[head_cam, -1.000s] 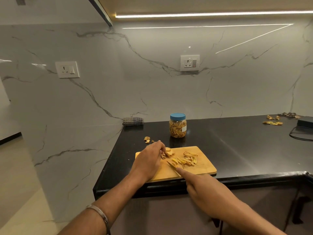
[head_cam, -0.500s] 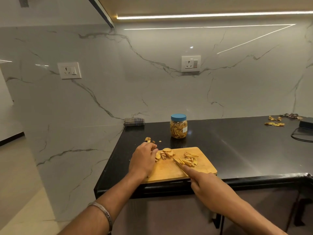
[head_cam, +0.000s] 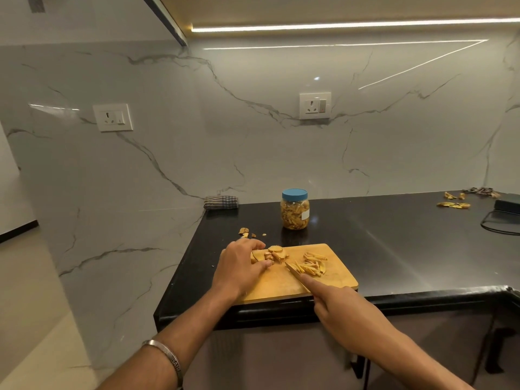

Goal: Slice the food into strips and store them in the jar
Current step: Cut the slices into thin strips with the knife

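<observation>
Two hands split the work mid-frame: left hand (head_cam: 239, 267) cups unsliced pieces (head_cam: 271, 254) steady on the board (head_cam: 284, 285), right hand (head_cam: 346, 313) grips the knife (head_cam: 294, 273), forefinger along its spine for control.

Dim; overhead strip light (head_cam: 351, 25), wide-angle edge distortion.

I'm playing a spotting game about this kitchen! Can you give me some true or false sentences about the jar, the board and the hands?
1. The jar has its blue lid on. True.
2. The jar stands on the cutting board. False: it stands on the black counter behind the board.
3. The right hand holds a knife. True.
4. The left hand rests on the folded cloth. False: it holds food pieces on the board.
5. Cut strips lie on the board. True.
</observation>
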